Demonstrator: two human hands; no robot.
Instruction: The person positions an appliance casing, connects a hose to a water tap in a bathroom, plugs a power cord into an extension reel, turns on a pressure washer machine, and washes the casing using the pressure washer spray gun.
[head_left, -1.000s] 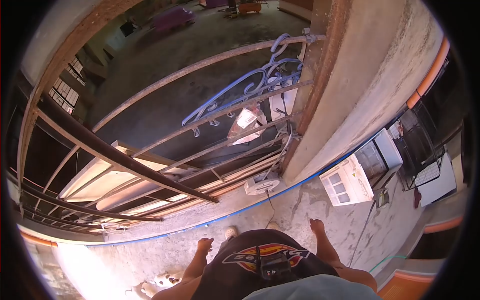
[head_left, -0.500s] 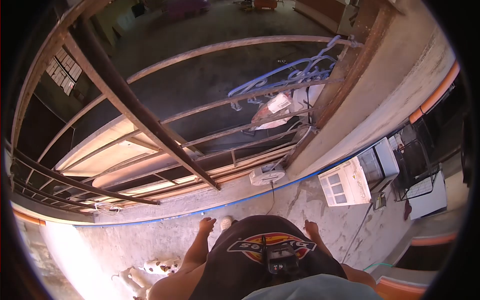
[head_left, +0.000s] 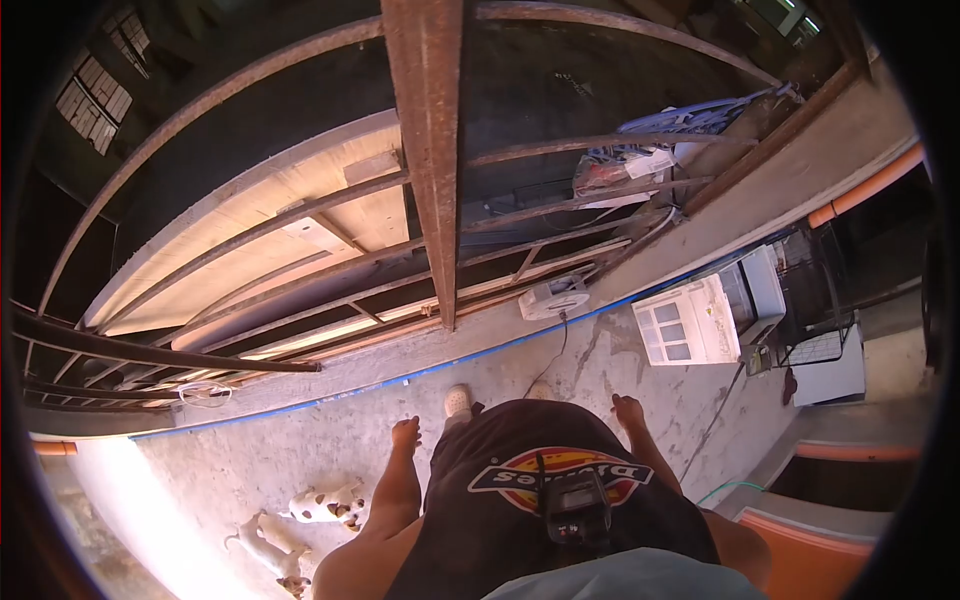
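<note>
My left hand [head_left: 406, 433] hangs over the concrete floor, beside my left sandal [head_left: 457, 401]. Its fingers are loosely bent and a little apart, and I see nothing in them. My right hand [head_left: 628, 410] hangs on the other side of my body with relaxed, slightly parted fingers, touching nothing. Against my dark shirt [head_left: 480, 530] sits a small black device [head_left: 578, 510] with a cord. Nearest to the right hand stands a white cabinet-like box [head_left: 685, 322] with square panes. Two white-and-brown dogs, one spotted [head_left: 325, 503] and one paler [head_left: 268, 540], are on the floor at left.
A rusty metal grille [head_left: 430, 180] runs along the low wall ahead. Behind it lie pale boards [head_left: 260, 220] and blue hangers [head_left: 690, 118]. On the ledge sits a white fan-like unit [head_left: 555, 297] with a cord. A blue pipe [head_left: 480, 345] follows the wall's foot.
The view has turned and moved left along the grille, whose thick upright is now ahead. Both sandals now show below me. Both hands still hang at my sides.
</note>
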